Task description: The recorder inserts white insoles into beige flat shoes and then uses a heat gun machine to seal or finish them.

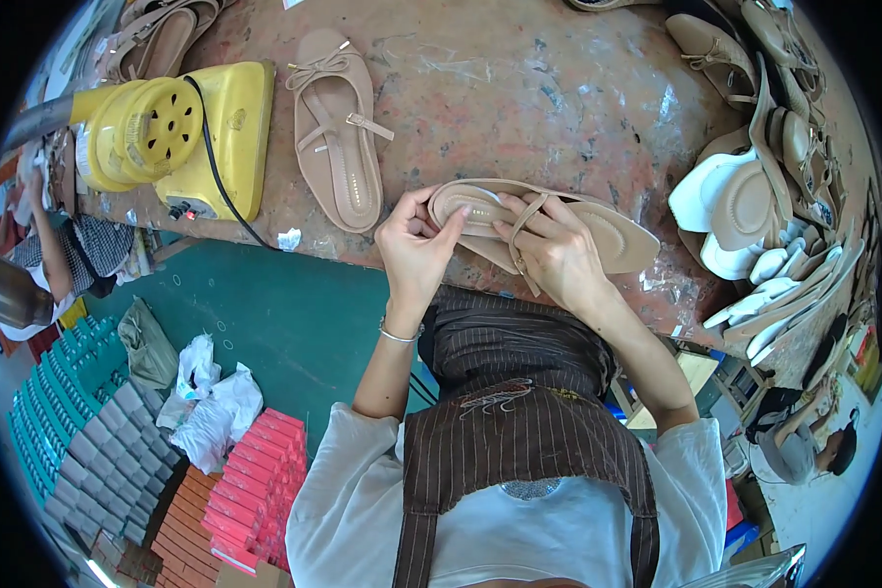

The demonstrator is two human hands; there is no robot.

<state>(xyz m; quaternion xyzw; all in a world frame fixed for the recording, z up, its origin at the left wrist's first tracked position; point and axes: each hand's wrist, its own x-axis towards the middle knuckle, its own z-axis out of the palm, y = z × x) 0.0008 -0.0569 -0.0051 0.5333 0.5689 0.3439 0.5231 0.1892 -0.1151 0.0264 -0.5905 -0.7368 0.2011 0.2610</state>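
Note:
A beige flat sandal (pixel 617 241) lies on its side to side length across the near edge of the worktable, toe to the right. My left hand (pixel 412 250) grips its heel end, thumb pressed on the insole (pixel 476 210) inside. A white edge shows beside that insole. My right hand (pixel 563 257) is closed round the middle of the sandal and a thin strap, fingers reaching into the shoe. Left of it, a second beige sandal (pixel 316 110) with a bow and an ankle strap lies on the table, apart from both hands.
A yellow machine (pixel 237 132) with a black cord (pixel 209 147) stands at the left. Beige insoles with white undersides (pixel 745 201) and more shoes (pixel 710 49) crowd the right side of the worktable (pixel 519 98). Stacked pink boxes (pixel 255 470) and white bags (pixel 216 416) stand below left.

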